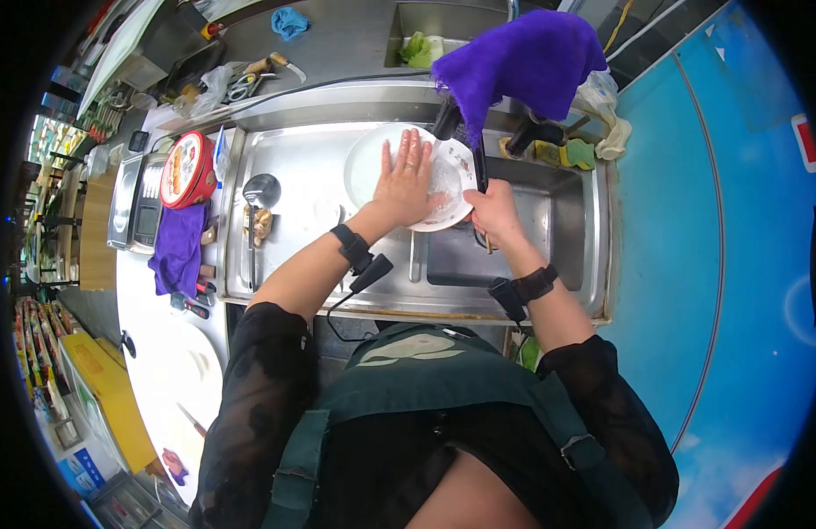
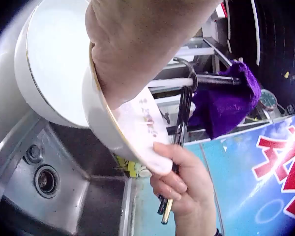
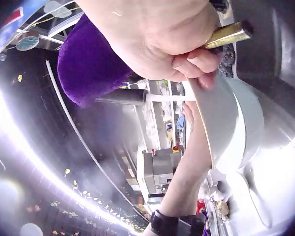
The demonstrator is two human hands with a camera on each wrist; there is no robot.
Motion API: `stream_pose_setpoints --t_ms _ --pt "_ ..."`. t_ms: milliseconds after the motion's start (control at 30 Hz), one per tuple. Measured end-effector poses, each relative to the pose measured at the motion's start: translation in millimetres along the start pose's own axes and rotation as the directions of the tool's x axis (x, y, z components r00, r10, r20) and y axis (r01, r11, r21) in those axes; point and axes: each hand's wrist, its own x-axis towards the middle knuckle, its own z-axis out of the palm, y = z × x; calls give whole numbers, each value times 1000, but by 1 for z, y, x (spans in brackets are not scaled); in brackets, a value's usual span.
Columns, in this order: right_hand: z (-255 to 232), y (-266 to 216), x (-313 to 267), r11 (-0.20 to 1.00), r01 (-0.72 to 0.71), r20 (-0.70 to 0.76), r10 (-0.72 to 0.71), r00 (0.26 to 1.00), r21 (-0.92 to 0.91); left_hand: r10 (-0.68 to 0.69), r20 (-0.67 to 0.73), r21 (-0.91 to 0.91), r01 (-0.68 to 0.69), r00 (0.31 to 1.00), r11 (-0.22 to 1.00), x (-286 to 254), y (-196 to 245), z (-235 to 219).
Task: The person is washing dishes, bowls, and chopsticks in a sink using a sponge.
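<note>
While the left hand (image 1: 406,181) lies flat with fingers (image 1: 413,145) spread and straight inside the white plate (image 1: 365,159), the right hand (image 1: 494,212) grips the plate's near rim together with dark chopsticks (image 2: 179,132). The plate tilts over the sink (image 1: 549,238), just below a purple cloth (image 1: 522,53).

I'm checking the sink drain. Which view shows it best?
The left wrist view: the drain lies open at the basin's bottom, below the plate. In the head view the plate and hands cover that part of the sink; the right wrist view misses it.
</note>
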Motion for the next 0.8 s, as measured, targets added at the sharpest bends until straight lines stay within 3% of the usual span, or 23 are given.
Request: stream_pose_setpoints --t_ms 133,233,300,367,400,467,500,567,700,767,800 --pt "8 12 7 994 52 -67 -45 997 97 14 101 -25 -11 995 1000 1 14 -4" --pt "6 20 10 984 89 -93 -75 993 154 384 212 -367 -291 899 883 -5 11 -2" --pt "3 20 7 977 112 -99 -95 991 181 339 167 -270 -288 926 919 -13 11 -3" --pt "-1 19 3 984 89 -89 -76 993 152 504 64 -216 -482 861 849 -34 -5 -10" --pt "-3 16 1 984 88 -90 -74 993 153 506 65 -217 -482 860 849 -36 -18 -4" --pt "-9 11 -1 980 13 -5 -12 1000 197 501 -249 21 -512 829 859 -35 -46 7" --pt "-11 12 0 979 13 -10 -12 1000 202 506 -246 22 -518 826 855 -37 -53 -3" --pt "-15 13 6 940 -122 136 82 987 319 503 -304 -202 -571 809 795 -37 -63 -25" --pt "-10 5 11 890 -237 196 171 966 391 427 -290 -350 -511 856 786 -45 -66 -42" --pt "-10 1 11 854 -301 303 180 936 424 264 -168 -550 -313 950 775 -48 -74 -39" --pt "-10 3 13 854 -302 304 180 935 424 263 -166 -549 -311 950 776 -51 -78 -36"
